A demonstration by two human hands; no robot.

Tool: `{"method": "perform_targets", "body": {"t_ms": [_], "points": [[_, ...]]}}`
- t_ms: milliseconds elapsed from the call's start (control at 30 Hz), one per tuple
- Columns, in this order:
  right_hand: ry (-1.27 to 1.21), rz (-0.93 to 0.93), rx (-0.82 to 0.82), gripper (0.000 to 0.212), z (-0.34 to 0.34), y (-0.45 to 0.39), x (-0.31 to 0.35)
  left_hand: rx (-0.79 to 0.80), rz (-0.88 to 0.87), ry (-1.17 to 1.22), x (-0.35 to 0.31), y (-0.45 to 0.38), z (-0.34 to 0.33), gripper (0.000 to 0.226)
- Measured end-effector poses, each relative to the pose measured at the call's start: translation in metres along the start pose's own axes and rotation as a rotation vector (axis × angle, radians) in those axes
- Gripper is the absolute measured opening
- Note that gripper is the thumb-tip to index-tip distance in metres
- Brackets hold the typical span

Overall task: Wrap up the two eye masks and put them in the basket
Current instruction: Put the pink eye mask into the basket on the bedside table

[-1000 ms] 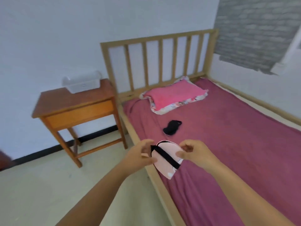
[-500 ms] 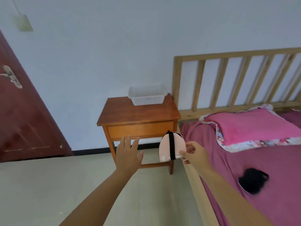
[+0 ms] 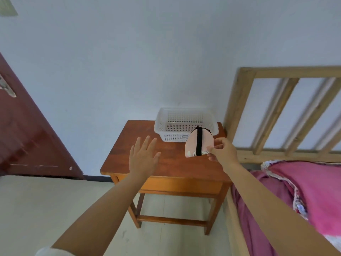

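A folded pink eye mask (image 3: 192, 145) with its black strap wound around it hangs upright from my right hand (image 3: 222, 151), which pinches its lower right edge. It hovers just in front of the white perforated basket (image 3: 162, 124), which stands at the back of the wooden bedside table (image 3: 166, 163). My left hand (image 3: 144, 158) floats over the table's left half with fingers spread, holding nothing. The black eye mask is out of view.
The bed's wooden headboard (image 3: 284, 111) rises right of the table, with a pink pillow and magenta sheet (image 3: 313, 191) below it. A dark red door (image 3: 27, 135) stands at the left. Pale floor lies in front of the table.
The view has swung left from the bed to the table. My left hand let go of the pink mask and opened. My right hand carried the mask up to the basket's front.
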State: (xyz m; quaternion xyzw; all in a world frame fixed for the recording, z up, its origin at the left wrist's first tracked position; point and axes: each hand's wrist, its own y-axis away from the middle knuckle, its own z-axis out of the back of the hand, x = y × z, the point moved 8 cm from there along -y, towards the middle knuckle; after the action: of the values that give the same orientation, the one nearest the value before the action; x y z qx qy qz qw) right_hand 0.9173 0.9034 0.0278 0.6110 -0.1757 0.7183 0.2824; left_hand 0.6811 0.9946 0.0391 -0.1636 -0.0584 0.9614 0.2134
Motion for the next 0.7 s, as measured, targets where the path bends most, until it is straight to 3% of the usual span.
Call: {"method": "perform_targets", "body": {"t_ms": [167, 400, 700], "points": [[-0.028, -0.068, 0.023, 0.020, -0.048, -0.111, 0.002, 0.052, 0.025, 0.053, 0.024, -0.103, -0.037, 0.050], [0.026, -0.227, -0.012, 0.022, -0.118, -0.241, -0.019, 0.242, -0.051, 0.041, 0.051, -0.245, -0.098, 0.051], [0.251, -0.472, 0.050, 0.029, -0.188, -0.311, -0.078, 0.478, -0.147, 0.109, 0.066, -0.325, -0.162, 0.051]]}}
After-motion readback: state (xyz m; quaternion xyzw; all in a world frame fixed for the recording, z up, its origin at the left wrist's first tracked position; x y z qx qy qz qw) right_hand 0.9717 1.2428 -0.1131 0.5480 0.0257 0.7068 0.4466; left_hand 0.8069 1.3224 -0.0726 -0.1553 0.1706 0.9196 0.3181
